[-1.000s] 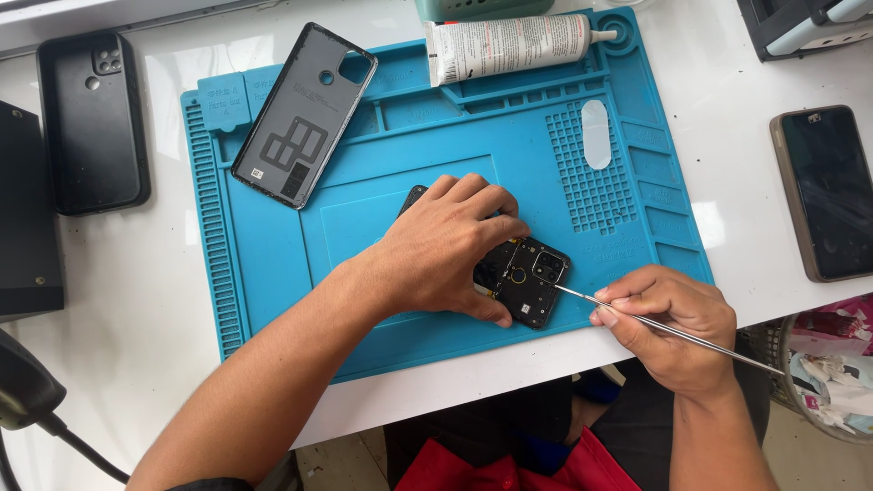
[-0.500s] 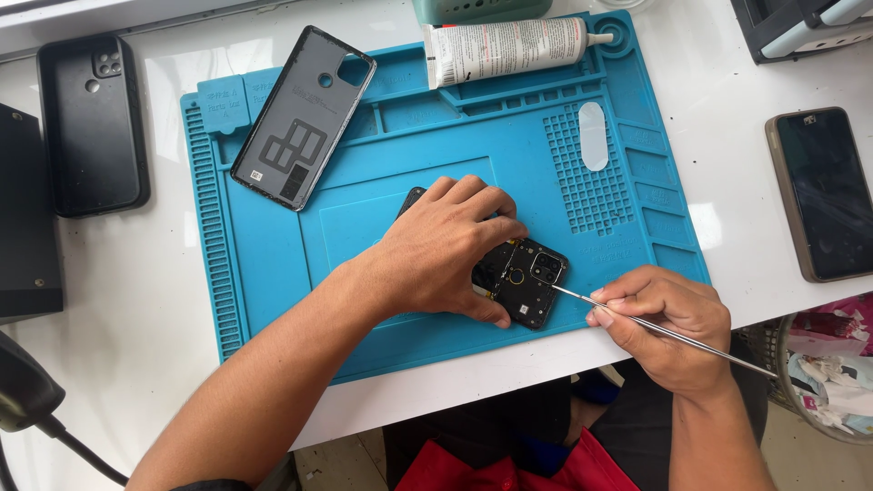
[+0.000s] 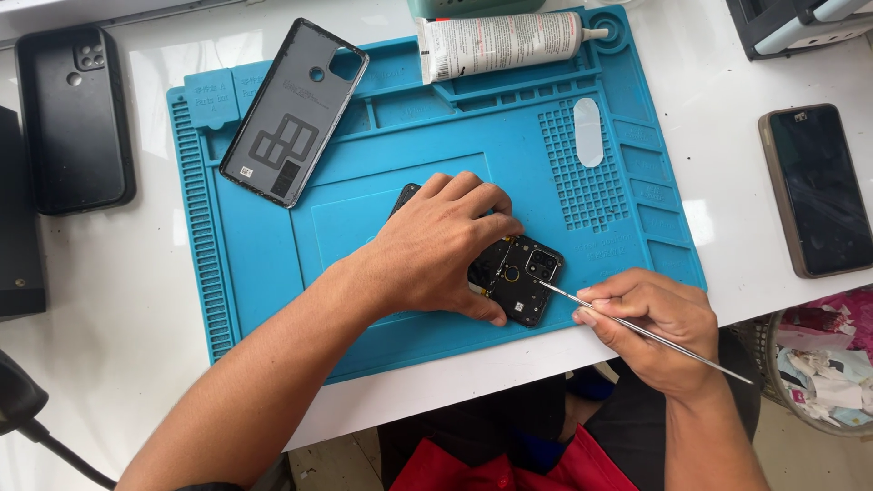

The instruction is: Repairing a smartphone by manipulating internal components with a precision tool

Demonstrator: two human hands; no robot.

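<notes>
An opened black phone (image 3: 520,280) lies back-up on a blue work mat (image 3: 273,264), its camera block and inner parts showing. My left hand (image 3: 441,247) lies flat over most of it and pins it to the mat. My right hand (image 3: 650,323) sits at the table's front edge and pinches thin metal tweezers (image 3: 637,329). Their tip touches the phone's uncovered corner beside the camera block. The phone's removed back cover (image 3: 293,114) lies inner side up at the mat's upper left.
A white glue tube (image 3: 500,44) lies along the mat's top edge, a small clear oval strip (image 3: 587,132) on its grid area. A black phone case (image 3: 75,118) is at left, a dark phone (image 3: 817,189) at right. A bin with scraps (image 3: 823,364) stands lower right.
Almost nothing has changed. The left hand keeps pressing the phone, and the tweezers' tip stays at the same corner with only a slight shift of the right hand.
</notes>
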